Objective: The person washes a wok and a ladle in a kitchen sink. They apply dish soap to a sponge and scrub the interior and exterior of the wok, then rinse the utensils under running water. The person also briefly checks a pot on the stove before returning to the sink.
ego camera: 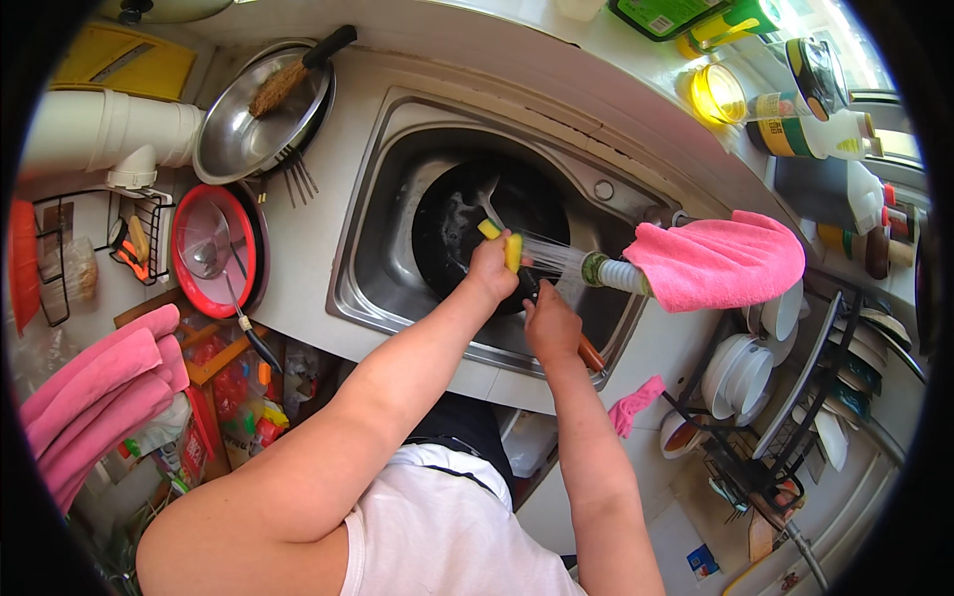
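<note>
My left hand (pixel 493 270) is shut on a yellow sponge (pixel 513 252), folded around the shaft of a metal kitchen utensil (pixel 488 200). My right hand (pixel 553 324) grips the utensil's black handle (pixel 528 281). An orange-brown handle end (pixel 591 353) shows beyond the right hand; whether it belongs to the utensil or the wok, I cannot tell. Below both hands a black wok (pixel 447 249) lies in the stainless steel sink (pixel 380 216), with some liquid in its bottom. Water sprays from the flexible faucet spout (pixel 622 276) onto the sponge.
A pink cloth (pixel 715 261) drapes over the faucet. To the left, a metal bowl (pixel 261 141) carries a brush (pixel 279 88), above a red-rimmed basin (pixel 250 223) with a strainer (pixel 205 242). A dish rack (pixel 782 402) with white bowls (pixel 734 376) stands right; bottles (pixel 827 190) line the sill.
</note>
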`<state>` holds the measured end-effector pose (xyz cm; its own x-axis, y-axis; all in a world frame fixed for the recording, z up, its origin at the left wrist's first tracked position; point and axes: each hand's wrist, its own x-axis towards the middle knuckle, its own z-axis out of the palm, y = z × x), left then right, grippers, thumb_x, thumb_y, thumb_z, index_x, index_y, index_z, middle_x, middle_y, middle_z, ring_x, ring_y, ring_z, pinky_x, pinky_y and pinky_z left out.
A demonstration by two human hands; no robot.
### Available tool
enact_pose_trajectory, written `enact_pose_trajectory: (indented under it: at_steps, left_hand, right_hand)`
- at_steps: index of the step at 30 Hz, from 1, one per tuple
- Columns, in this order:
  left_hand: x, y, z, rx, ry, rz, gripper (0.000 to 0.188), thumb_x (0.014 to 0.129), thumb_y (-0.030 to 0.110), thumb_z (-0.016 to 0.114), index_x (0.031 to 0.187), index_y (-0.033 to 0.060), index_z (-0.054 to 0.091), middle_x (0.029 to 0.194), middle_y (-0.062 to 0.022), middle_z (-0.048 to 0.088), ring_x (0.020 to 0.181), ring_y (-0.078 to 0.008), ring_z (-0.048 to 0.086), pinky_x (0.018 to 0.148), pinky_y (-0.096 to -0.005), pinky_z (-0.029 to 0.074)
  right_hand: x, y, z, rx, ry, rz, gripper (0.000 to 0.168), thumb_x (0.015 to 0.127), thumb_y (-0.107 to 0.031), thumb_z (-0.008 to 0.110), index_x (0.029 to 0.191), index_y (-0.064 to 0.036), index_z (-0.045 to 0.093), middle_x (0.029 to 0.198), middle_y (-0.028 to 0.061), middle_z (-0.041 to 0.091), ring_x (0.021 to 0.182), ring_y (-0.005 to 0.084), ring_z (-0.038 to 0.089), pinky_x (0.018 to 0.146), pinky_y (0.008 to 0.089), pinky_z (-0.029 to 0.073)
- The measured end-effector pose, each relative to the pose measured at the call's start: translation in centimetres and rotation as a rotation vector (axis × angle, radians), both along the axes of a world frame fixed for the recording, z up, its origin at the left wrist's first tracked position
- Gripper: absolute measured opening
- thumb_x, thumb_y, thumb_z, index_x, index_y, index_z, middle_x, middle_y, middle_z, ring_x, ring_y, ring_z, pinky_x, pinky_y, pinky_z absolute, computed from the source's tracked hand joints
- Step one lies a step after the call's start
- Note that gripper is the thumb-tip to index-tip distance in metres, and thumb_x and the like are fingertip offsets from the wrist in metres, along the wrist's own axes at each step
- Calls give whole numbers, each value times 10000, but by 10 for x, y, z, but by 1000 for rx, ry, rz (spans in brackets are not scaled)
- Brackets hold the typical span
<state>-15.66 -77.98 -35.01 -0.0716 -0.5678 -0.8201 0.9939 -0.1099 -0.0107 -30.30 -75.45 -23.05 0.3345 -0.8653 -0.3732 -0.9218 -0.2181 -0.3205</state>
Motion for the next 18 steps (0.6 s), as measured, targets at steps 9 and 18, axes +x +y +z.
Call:
enact_pose_trajectory:
  at_steps: [9,18]
  left_hand:
    - [2,3,25,39,6,-157,304,1086,423,584,1032,126,545,780,-52,527,607,-200,526,529,-345,473]
    - [-35,2,40,64,-607,-516,173,1056,153,613,1172,32,569,993,-112,668,772,-256,707,683,-345,613]
  right_hand:
    - [8,-25,-12,1033,-542,-613,298,981,-160,648,1223,7,596,875,111,725,626,187,646,657,345,542]
    - [22,-10,-3,374,243,-67,473,989,-204,575,1418,-12,522,1082,248,753,1009,434,731,868,539,574]
